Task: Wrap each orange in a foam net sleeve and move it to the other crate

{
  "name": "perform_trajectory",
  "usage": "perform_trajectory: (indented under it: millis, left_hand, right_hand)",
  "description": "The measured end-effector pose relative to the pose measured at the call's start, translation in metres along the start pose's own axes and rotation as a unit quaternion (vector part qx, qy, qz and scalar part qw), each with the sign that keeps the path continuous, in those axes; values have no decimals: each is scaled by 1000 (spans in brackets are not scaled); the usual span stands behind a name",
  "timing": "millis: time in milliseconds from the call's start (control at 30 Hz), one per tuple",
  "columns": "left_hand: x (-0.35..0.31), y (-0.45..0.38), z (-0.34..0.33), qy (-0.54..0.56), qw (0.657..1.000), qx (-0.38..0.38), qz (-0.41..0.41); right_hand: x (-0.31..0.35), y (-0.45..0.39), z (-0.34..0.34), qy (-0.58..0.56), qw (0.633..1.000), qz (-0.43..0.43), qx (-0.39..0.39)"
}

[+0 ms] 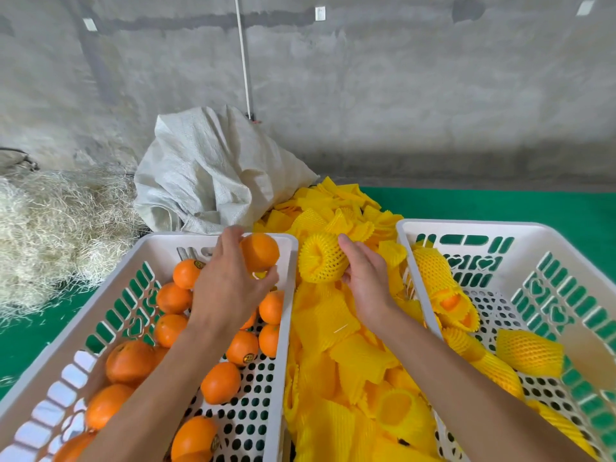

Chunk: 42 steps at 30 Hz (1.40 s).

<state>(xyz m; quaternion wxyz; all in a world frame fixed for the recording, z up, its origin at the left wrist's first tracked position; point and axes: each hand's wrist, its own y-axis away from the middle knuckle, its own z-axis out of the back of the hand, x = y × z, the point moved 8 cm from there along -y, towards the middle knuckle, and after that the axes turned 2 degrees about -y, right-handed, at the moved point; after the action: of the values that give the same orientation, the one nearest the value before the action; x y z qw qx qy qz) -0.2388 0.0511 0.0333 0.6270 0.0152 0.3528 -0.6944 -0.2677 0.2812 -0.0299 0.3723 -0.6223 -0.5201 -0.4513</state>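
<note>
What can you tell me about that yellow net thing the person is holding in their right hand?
The foam net sleeve is bright yellow, soft-looking mesh with a diamond pattern, bunched into a short tube whose open mouth faces the left hand. The right hand grips it from the side, thumb on top. It is held up between the two white crates, above a loose pile of the same yellow sleeves. No orange is inside it yet.
</note>
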Motion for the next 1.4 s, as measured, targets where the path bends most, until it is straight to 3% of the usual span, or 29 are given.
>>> perform_trajectory:
  millis: [167,333,433,467,567,633,667,767,800,867,933,1233,1400]
  left_hand:
    - [-29,22,-19,188,982,25,15]
    - [-30,30,-35,282,956,64,54]
    - [-37,30,-45,432,889,126,83]
    - [-40,29,-49,493,852,151,96]
    - [-52,32,-58,667,689,232,164]
    - [-58,35,-60,716,620,261,186]
    - [-60,36,-62,720,610,270,193]
    - [-54,38,-69,673,651,264,230]
    - [-53,40,-70,670,648,263,249]
    - [-49,43,-70,687,616,264,281]
    - [-44,43,-71,706,592,254,294]
    - [-35,40,-77,717,599,163,316]
    - [-37,41,-78,728,592,165,305]
  right_hand:
    - [41,23,-12,115,970,213,16]
    - [59,49,-37,269,890,360,74]
    - [61,63,-51,350,824,431,113]
    - [62,67,-55,371,800,453,127]
    - [64,74,-61,419,745,501,135]
    - [62,76,-64,451,716,515,133]
    - [61,77,-65,465,702,521,135]
    - [59,85,-71,485,658,555,154]
    - [59,88,-73,484,649,563,166]
    - [60,92,-75,466,652,568,186]
    - [63,92,-72,432,678,567,180]
    - [69,65,-41,308,824,471,68]
    - [65,55,-32,254,876,409,27]
